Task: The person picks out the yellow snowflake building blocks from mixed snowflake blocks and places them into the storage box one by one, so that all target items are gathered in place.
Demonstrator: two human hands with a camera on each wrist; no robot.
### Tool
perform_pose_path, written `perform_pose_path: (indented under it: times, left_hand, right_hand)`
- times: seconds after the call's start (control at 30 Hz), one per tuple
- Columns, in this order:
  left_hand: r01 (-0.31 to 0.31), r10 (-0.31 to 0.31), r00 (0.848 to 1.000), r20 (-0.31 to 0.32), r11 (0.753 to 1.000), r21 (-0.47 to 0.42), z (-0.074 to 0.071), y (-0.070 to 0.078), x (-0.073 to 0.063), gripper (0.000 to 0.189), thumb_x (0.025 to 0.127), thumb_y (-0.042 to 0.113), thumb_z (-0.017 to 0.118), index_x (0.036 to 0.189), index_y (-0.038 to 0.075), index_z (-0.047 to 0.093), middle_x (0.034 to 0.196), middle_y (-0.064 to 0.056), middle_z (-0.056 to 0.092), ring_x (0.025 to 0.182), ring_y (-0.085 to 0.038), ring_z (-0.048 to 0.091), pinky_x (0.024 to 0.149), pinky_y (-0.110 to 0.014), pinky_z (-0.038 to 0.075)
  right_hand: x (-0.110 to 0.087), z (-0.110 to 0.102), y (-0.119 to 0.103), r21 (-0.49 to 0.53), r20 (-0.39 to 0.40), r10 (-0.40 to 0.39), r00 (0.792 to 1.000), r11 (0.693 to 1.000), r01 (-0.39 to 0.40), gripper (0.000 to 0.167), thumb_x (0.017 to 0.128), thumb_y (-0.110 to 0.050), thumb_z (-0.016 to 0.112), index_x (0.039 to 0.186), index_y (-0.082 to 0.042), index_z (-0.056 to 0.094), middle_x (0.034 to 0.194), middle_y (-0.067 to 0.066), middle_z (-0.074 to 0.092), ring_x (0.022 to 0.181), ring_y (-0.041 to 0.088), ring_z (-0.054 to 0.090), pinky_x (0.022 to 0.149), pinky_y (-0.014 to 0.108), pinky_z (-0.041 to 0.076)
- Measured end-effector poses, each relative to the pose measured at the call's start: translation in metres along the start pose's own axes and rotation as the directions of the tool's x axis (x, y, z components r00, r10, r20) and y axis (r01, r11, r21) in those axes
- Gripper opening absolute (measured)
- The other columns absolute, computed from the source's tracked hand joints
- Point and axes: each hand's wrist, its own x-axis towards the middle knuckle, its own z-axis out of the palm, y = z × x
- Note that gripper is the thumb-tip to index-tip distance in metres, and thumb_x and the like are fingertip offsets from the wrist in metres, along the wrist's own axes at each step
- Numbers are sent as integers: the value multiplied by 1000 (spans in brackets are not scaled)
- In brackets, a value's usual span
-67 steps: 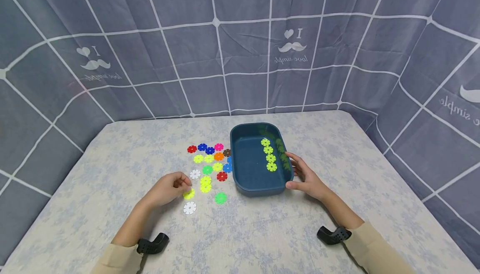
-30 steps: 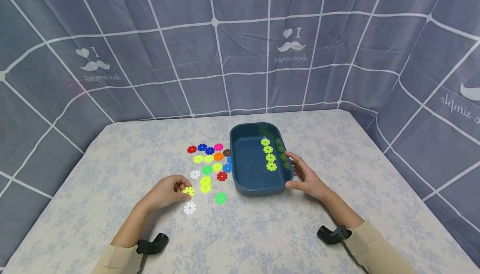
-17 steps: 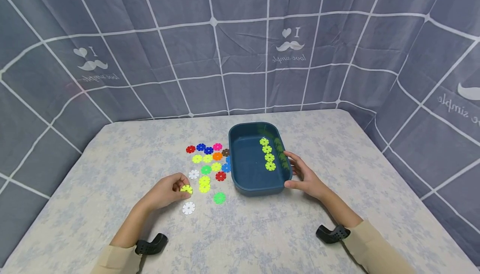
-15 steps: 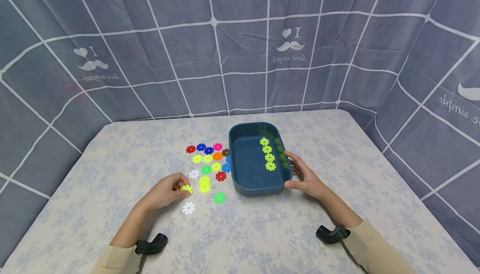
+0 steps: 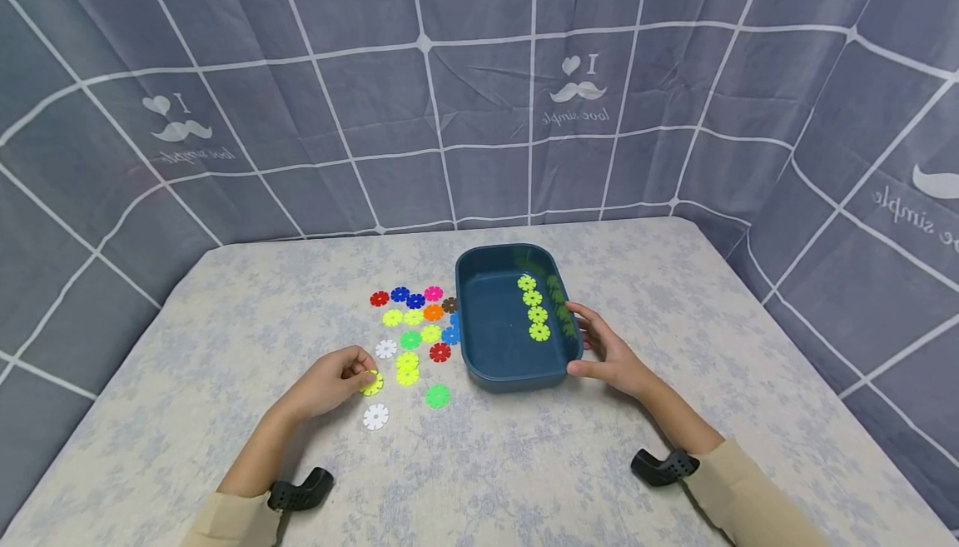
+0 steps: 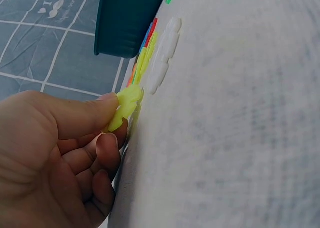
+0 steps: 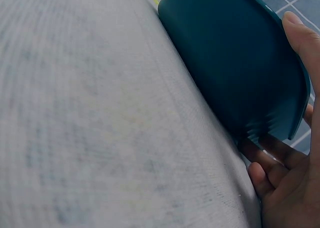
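In the head view my left hand (image 5: 330, 382) pinches a yellow snowflake disc (image 5: 376, 383) at the left of the table; in the left wrist view the thumb and forefinger grip this notched yellow disc (image 6: 126, 105). Just nearer lies a white disc (image 5: 376, 416), and a pair of overlapping yellow discs (image 5: 408, 368) is to the right. My right hand (image 5: 616, 361) holds the right side of a dark blue plastic bin (image 5: 494, 380), the thumb by its near corner. Inside the bin a row of several yellow-green discs (image 5: 535, 314) lies along the right wall.
Loose discs in several colours spread left of the bin, among them a red disc (image 5: 440, 352), an orange disc (image 5: 434, 312) and a green disc (image 5: 438, 396). A patterned cloth covers the table (image 5: 479, 464). A grey-blue checked curtain (image 5: 479, 97) hangs behind.
The left hand has taken hold of the yellow disc and tilted it between its fingers, staying near the same spot. The right hand and the bin have held still.
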Motion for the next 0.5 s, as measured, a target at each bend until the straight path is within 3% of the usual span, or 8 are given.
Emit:
perform_pose_path:
  times: [0.5]
  left_hand:
    - [-2, 3, 999, 35, 1000, -25, -6, -2, 5, 12, 96, 10, 62, 99, -1, 60, 81, -5, 56, 72, -19, 50, 63, -27, 44]
  right_hand:
    - [1, 0, -2, 7, 9, -1, 1000, 1000, 1, 88, 87, -29, 74, 154, -9, 21, 146, 31, 33, 123, 45, 45, 97, 30, 41]
